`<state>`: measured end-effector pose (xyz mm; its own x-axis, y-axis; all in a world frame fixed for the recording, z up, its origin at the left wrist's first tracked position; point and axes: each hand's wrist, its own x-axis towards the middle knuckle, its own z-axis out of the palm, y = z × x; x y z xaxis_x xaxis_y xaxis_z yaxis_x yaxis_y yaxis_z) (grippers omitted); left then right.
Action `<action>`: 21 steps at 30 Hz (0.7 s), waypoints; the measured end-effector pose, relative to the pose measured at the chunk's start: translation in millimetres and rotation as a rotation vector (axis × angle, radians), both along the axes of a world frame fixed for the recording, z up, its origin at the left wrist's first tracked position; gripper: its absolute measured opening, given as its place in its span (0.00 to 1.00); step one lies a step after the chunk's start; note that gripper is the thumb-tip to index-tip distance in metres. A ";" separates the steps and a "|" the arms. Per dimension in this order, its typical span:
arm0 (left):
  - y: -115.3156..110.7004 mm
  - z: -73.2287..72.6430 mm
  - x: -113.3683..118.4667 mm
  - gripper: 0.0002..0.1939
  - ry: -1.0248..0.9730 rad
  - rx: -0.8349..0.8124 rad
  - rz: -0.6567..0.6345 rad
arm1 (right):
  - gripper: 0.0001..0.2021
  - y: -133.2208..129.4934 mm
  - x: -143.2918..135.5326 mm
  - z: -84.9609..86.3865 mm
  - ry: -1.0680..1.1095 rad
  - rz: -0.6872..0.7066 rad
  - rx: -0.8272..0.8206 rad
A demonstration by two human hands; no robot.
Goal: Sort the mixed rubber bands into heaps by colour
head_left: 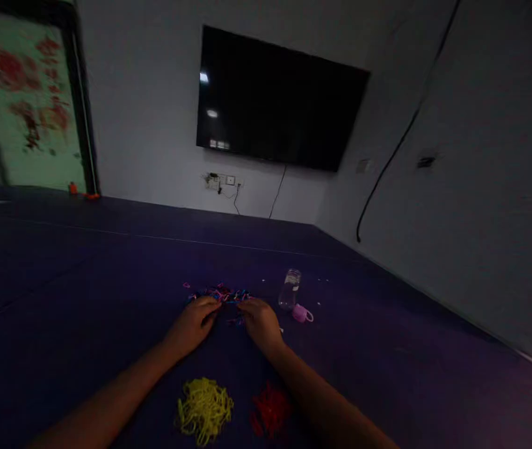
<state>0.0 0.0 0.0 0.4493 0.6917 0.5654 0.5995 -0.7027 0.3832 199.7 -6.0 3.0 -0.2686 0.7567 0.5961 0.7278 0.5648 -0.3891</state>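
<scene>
A loose heap of thin multicoloured bands or strings [221, 291], mostly blue, pink and dark, lies on the dark purple surface in front of both hands. My left hand [195, 322] rests at its near left edge, fingers stretched toward it and thumb apart. At the right edge, my right hand [261, 319] has its fingers bent together at the heap; what they pinch, if anything, is too small to make out. A blue strand shows in the gap between the hands. Nearer me are a yellow pile of strands [204, 410] and a red pile [270, 410] between my forearms.
Right of my right hand, a clear bottle [290, 289] stands beside a pink cap with a loop [300, 313]. Small white scraps lie around them. Behind, a large black television [279, 100] hangs on the wall, and a dark cable [399, 146] runs down the right wall.
</scene>
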 end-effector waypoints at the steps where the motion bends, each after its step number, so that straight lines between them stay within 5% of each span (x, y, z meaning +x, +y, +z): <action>1: -0.4 -0.8 -0.3 0.17 0.019 0.007 -0.011 | 0.18 0.4 0.2 -0.1 -0.001 -0.005 -0.002; 21: -4.8 5.2 0.8 0.12 0.228 0.023 0.023 | 0.18 3.8 2.0 -4.5 -0.042 0.015 -0.035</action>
